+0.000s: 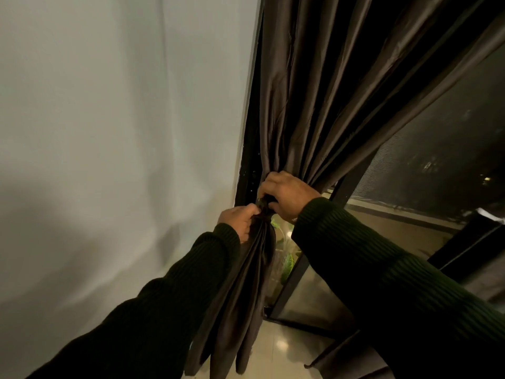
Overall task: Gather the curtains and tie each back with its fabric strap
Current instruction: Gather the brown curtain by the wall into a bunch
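Curtain [322,99], dark brown, gathered into a tight bunch beside the white wall [109,132] at the left edge of the window [451,149]. Strap [263,205] wraps the bunch at its narrowest point. Left hand [239,218] pinches the strap from the left; right hand [287,195] curls closed over strap and folds from above. Both sleeves [382,274] are dark ribbed knit. Lower folds hang toward the pale floor [284,346].

Curtain [314,105]: brown woven cloth, faint satin sheen along the pleats. Wall [114,119] left of curtain: matt, smooth, pale paint. Sleeves [382,283]: dark ribbed knit, matt. Window frame [352,184] right of curtain: dark, smooth. Floor [284,343] below curtain: glossy pale tile, reflecting light.
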